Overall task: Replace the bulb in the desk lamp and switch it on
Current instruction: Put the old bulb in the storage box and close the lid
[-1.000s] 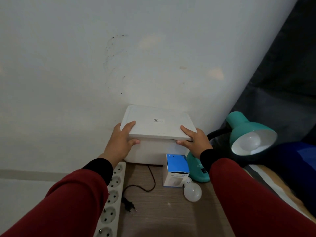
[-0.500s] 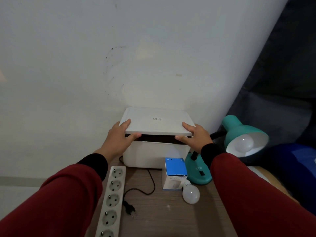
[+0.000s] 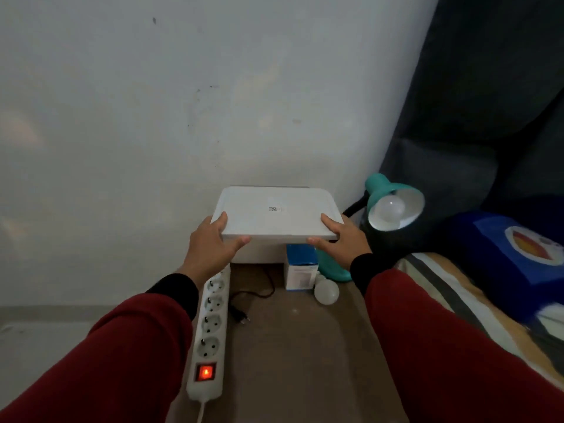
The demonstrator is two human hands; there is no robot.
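White flat plastic lid (image 3: pixel 276 213) is back down on its box, gripped by your left hand (image 3: pixel 210 244) and right hand (image 3: pixel 340 241) (teal lamp's bulb (image 3: pixel 389 207) still untouched).

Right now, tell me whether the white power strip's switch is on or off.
On. The red rocker switch at the near end of the white power strip glows; all its visible sockets are empty.

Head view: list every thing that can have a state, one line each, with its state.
White box lid: gripped at both front corners, over the box.
Left hand: holding lid.
Right hand: holding lid.
Power strip: switch lit red, visible sockets empty.
Black plug: unplugged, lying on table.
Teal desk lamp: bulb fitted, unlit.
Loose bulb: lying on table.
Blue bulb carton: standing upright.
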